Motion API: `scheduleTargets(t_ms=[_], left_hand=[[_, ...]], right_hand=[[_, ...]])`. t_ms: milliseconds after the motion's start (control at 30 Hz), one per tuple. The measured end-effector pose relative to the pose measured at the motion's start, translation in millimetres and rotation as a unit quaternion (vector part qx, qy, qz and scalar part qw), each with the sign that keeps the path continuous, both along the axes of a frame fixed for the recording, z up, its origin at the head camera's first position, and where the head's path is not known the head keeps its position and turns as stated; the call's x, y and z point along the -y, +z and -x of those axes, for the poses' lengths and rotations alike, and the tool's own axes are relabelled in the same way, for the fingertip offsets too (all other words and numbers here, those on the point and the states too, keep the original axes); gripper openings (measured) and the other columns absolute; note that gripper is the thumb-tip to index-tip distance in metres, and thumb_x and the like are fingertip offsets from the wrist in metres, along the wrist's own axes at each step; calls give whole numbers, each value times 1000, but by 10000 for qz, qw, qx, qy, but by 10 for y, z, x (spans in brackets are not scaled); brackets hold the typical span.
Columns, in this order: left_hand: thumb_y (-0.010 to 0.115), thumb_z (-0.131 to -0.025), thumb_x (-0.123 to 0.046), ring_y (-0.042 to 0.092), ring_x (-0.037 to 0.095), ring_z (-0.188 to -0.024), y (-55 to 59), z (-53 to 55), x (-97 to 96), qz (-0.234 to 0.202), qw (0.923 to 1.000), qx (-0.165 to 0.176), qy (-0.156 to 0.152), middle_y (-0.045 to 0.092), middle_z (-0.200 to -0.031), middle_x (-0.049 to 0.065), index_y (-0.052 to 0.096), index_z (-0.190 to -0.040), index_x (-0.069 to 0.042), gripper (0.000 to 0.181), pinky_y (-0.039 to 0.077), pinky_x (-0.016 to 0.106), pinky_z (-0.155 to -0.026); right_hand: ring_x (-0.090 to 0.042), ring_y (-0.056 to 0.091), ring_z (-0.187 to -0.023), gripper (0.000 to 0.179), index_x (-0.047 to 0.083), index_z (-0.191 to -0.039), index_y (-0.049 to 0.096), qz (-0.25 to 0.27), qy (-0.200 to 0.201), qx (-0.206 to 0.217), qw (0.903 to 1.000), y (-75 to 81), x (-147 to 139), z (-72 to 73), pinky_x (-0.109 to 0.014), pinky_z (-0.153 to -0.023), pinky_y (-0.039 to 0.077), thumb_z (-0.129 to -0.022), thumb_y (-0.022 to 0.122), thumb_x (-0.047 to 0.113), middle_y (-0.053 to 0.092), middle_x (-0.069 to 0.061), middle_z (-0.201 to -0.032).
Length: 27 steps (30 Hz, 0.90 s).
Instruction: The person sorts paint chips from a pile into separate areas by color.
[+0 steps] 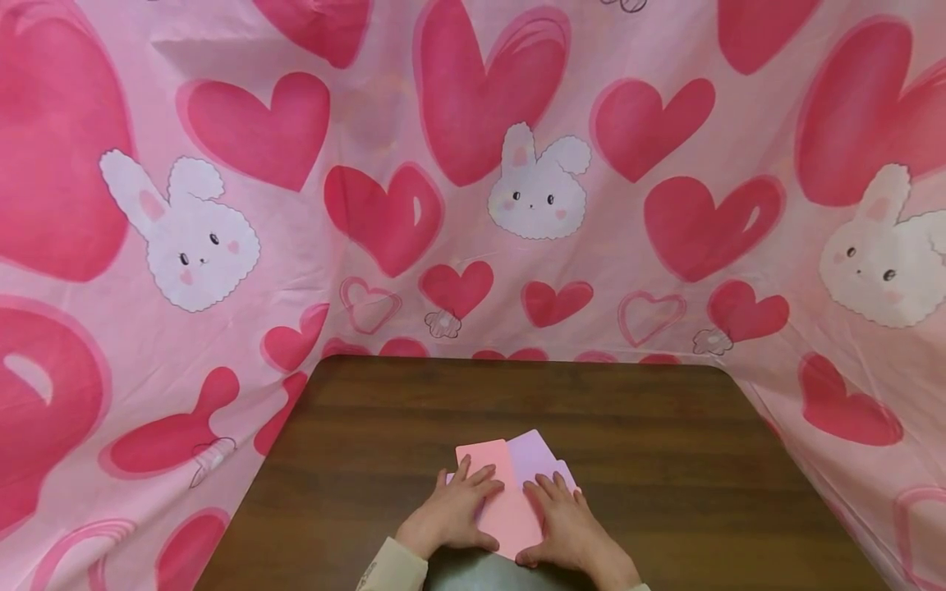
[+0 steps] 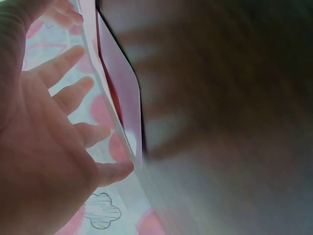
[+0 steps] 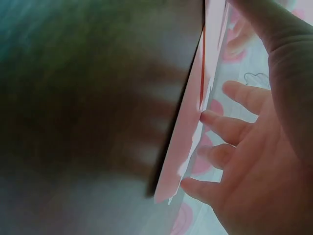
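The pink sheet (image 1: 512, 513) lies partly over the purple sheet (image 1: 530, 457) on the tabletop (image 1: 665, 460). The left hand (image 1: 454, 513) and the right hand (image 1: 565, 525) rest on them with fingers spread; light, equal pressure should prevent sliding.

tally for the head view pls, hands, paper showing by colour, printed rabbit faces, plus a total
Hands: 2 (left hand, right hand)
Pink sheet: 1
Lilac paper: at least 1, partly covered, exact count unclear
Rabbit faces: 3
Total: at least 7
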<state>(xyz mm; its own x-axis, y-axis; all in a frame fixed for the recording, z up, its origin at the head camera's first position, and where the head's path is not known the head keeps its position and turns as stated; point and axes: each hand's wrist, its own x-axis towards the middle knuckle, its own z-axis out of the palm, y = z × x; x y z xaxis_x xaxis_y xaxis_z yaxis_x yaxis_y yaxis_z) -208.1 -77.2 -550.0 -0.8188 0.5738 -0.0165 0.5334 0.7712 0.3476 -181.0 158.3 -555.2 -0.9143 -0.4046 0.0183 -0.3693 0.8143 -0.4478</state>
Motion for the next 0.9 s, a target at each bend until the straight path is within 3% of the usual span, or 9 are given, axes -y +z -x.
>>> scheduleTargets(t_ms=[533,900], left_hand=[[82,-78,-53,37,48,-142,-25,-11,-28,64,9999,-62,-79,54,-149,-2,66,-132,-32,60,28,79,-101],[86,-75,-49,45,44,-137,11,-25,-59,44,9995,-303,-88,59,-141,-5,62,-133,-34,64,33,77,-99]], right_hand=[[-54,38,-138,101,6,-139,56,-116,160,-149,9997,13,9,-3,-80,-101,27,-61,89,60,55,-20,-141],[-51,43,-135,93,6,-136,58,-149,247,-239,9993,28,36,-1,-80,-99,30,-63,90,53,60,-16,-137]])
